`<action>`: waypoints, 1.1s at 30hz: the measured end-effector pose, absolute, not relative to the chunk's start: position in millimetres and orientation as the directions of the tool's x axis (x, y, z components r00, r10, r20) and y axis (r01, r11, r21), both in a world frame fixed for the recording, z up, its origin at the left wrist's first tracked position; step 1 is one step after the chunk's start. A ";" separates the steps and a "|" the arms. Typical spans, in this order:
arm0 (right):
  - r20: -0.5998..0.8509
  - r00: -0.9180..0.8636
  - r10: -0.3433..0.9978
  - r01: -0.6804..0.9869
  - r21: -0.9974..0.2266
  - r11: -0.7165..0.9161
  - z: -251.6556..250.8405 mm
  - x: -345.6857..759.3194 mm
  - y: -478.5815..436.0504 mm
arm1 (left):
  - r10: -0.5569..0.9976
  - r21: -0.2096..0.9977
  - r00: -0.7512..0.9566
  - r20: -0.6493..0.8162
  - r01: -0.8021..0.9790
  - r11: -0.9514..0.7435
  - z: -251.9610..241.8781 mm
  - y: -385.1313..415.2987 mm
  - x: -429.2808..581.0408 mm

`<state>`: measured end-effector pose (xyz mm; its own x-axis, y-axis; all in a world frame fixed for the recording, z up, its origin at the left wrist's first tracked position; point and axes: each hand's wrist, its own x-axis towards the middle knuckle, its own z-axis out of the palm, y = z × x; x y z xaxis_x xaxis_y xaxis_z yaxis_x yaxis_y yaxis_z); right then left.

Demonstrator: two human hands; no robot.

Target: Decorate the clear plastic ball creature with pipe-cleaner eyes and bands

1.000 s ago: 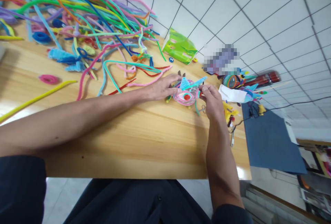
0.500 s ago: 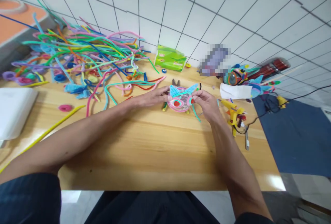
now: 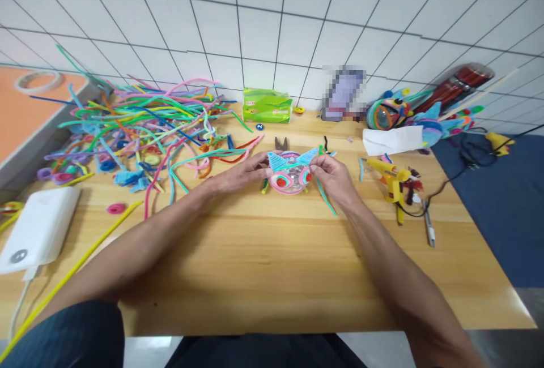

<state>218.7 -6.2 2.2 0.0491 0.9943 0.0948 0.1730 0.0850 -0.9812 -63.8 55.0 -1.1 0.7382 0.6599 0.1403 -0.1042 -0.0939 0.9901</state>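
Note:
Between my hands is a round pipe-cleaner animal face (image 3: 290,186), with a pink rim, a clear middle, blue pointed ears and pink-ringed red eyes. My left hand (image 3: 250,173) grips its left side, thumb and fingers closing on the edge. On the right side, my right hand (image 3: 331,174) pinches the face close to the red eye. A loose teal pipe cleaner (image 3: 326,197) trails beneath my right fingers. Just behind the face lie pliers (image 3: 281,144) with dark jaws, their handles partly hidden under it.
A heap of colourful pipe cleaners (image 3: 140,124) covers the back left, near a white power bank (image 3: 40,229). At the back stand a green tissue pack (image 3: 267,106) and a blurred phone (image 3: 343,95). A yellow glue gun (image 3: 391,178) and a cutter knife (image 3: 429,225) lie right.
The camera view has tilted and shifted, bringing more of the power bank into sight. Both hands stay on the animal face, which now lies a little flatter to view between them.

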 end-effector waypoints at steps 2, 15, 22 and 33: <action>0.083 0.044 0.996 0.155 -0.985 0.075 1.2 219.5 -6.7 | 0.670 0.991 0.729 0.137 -0.097 -0.096 -3.5 55.5 -64.4; -0.025 0.020 0.999 -0.059 -0.998 -0.023 -2.3 214.5 -10.4 | 0.673 0.999 0.739 0.042 -0.023 -0.037 -4.2 54.4 -67.8; -0.073 -0.056 0.996 -0.135 -0.988 -0.080 -8.0 217.0 -4.1 | 0.720 0.998 0.692 -0.053 0.052 0.023 -12.7 59.3 -75.4; 0.147 -0.054 0.988 0.021 -0.989 0.149 -17.0 222.0 10.5 | 0.832 0.988 0.533 -0.154 0.061 0.144 -18.2 61.4 -85.9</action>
<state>222.0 10.5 -17.0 -0.0542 0.9876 0.1475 0.0213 0.1488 -0.9886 -85.9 61.4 -18.2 0.5329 0.8321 -0.1538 0.0605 0.1438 0.9878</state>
